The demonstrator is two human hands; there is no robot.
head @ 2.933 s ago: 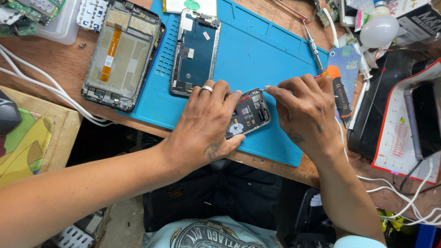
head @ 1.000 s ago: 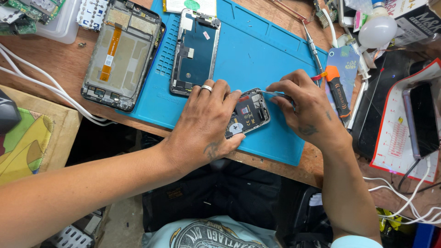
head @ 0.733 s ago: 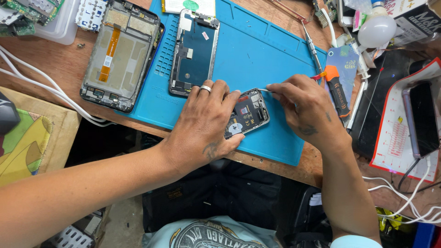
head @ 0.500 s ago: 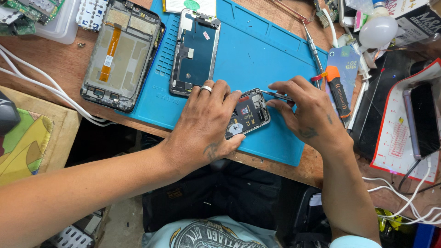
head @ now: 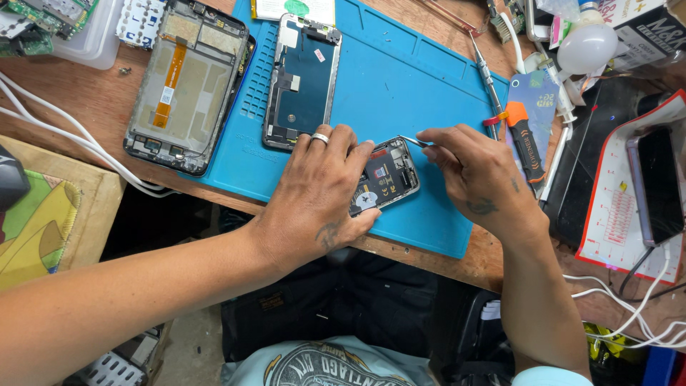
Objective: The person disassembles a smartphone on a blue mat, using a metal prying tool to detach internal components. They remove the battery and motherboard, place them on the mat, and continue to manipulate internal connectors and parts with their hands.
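Since the earlier frame the right hand has shifted a bit: fingers now pinched together on thin metal tweezers, tip at the top right corner of the opened phone; before, the tip sat lower, over the phone's edge. Left hand hasn't moved.

L to R: white cables run across the wooden bench at far left. Next, a bare phone frame w/ an orange flex strip, half on the blue work mat. Beside it, a second phone chassis w/ dark blue inside, fully on the mat. Left hand, ring on one finger, lies flat, fingers spread, pressing the opened phone down onto the mat's near edge. Phone is face down, back off, circuit parts showing. Right of the hands: an orange-and-black handled tool, a white bulb, a phone on a red-edged sheet.
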